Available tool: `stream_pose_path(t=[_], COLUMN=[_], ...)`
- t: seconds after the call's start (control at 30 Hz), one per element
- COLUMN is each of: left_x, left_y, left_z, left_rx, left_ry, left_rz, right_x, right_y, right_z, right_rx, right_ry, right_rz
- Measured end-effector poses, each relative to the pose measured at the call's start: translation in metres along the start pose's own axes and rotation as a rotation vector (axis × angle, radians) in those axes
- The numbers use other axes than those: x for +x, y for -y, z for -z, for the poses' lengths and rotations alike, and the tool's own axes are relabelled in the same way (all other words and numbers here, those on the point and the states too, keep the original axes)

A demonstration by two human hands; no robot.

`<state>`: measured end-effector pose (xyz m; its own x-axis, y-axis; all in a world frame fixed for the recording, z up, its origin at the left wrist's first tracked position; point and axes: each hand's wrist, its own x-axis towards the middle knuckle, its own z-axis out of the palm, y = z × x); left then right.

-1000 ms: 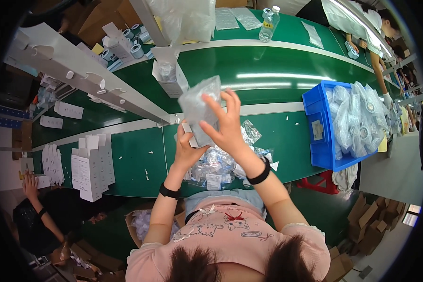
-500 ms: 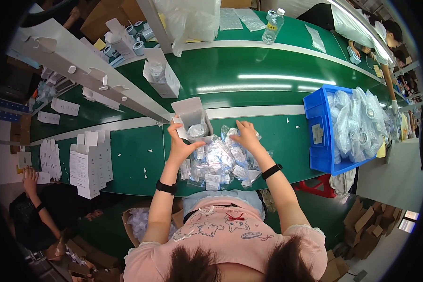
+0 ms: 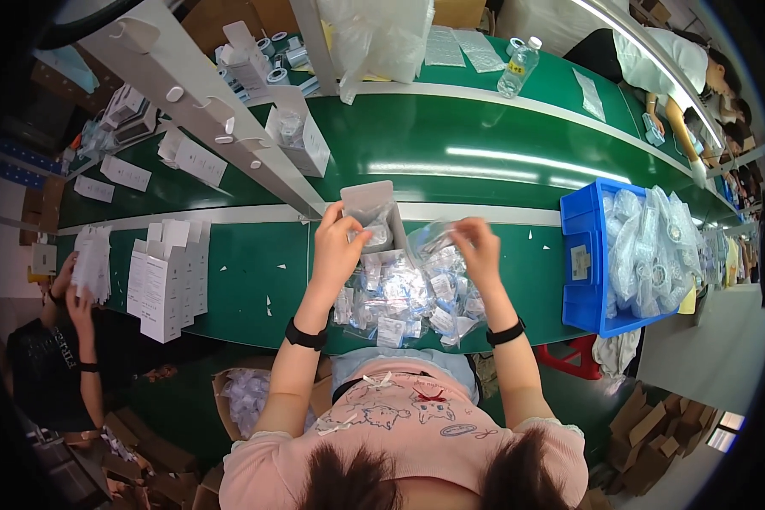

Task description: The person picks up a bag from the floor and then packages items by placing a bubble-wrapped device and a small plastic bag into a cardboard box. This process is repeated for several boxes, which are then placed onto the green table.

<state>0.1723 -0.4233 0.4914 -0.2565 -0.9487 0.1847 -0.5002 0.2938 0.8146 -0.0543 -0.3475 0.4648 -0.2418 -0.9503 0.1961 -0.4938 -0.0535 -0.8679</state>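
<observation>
The left hand (image 3: 338, 246) is closed around a small white carton (image 3: 370, 217), which stands upright with its flap open at the far edge of the green bench (image 3: 501, 289). A clear packet shows inside the carton's mouth. The right hand (image 3: 478, 248) is pinched on a clear plastic packet (image 3: 438, 238), lifted just above a heap of similar packets (image 3: 408, 293) (each with a small printed label) that lies on the bench directly before the person, between the two forearms. The carton and the lifted packet are near each other but apart. Both wrists wear black bands.

To the right of the heap, well apart, a blue crate (image 3: 582, 255) holds more bagged items. To the left, flat white cartons (image 3: 168, 276) stand in rows on the bench. A white rail (image 3: 221, 127) runs diagonally across the far side, with further open cartons beside it. A clear water bottle (image 3: 518, 66) stands on the far bench. Another person's hands (image 3: 75, 293) handle papers at lower left.
</observation>
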Motion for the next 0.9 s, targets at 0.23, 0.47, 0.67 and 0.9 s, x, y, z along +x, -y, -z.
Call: stream_pose_path(t=[0.23, 0.47, 0.67, 0.9], left_x=[0.016, 0.018, 0.016, -0.083], left_y=[0.003, 0.026, 0.011, -0.013], left_z=[-0.004, -0.009, -0.029, 0.052], left_rx=[-0.042, -0.095, -0.31, -0.253], left_ry=[-0.051, -0.137, -0.097, -0.419], left_rz=[0.115, 0.044, 0.054, -0.194], right_x=[0.037, 0.057, 0.015, 0.143], right_y=[0.079, 0.057, -0.047, -0.106], right_z=[0.008, -0.025, -0.071, -0.076], right_rx=[0.09, -0.388, 0.136, 0.442], right_ry=[-0.077, 0.588, 0.356, 0.032], right_rz=[0.678, 0.921, 0.072, -0.127])
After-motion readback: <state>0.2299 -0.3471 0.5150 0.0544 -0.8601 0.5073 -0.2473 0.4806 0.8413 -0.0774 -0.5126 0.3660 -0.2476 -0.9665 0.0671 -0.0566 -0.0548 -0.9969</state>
